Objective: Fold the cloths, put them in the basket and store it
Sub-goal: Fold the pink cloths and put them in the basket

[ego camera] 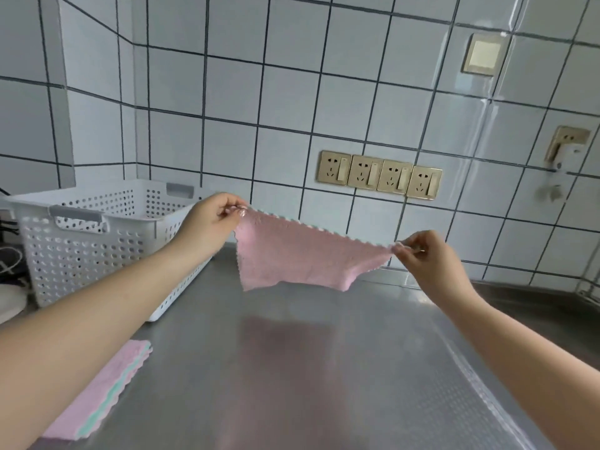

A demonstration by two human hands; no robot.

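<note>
A pink cloth (pixel 298 254) with a scalloped edge hangs in the air above the steel counter (pixel 324 368), stretched between both hands. My left hand (pixel 211 222) pinches its upper left corner. My right hand (pixel 428 254) pinches its upper right corner. The cloth's lower edge dangles just above the counter. A folded pink and green cloth stack (pixel 104 394) lies flat at the near left, partly under my left forearm. A white perforated basket (pixel 97 238) with grey handles stands at the back left; I see nothing inside it.
The tiled wall rises right behind the counter, with a row of gold sockets (pixel 380 175) and a plugged-in adapter (pixel 565 154) at the right. Cables and a white round object (pixel 9 303) lie left of the basket. The counter's right edge runs diagonally.
</note>
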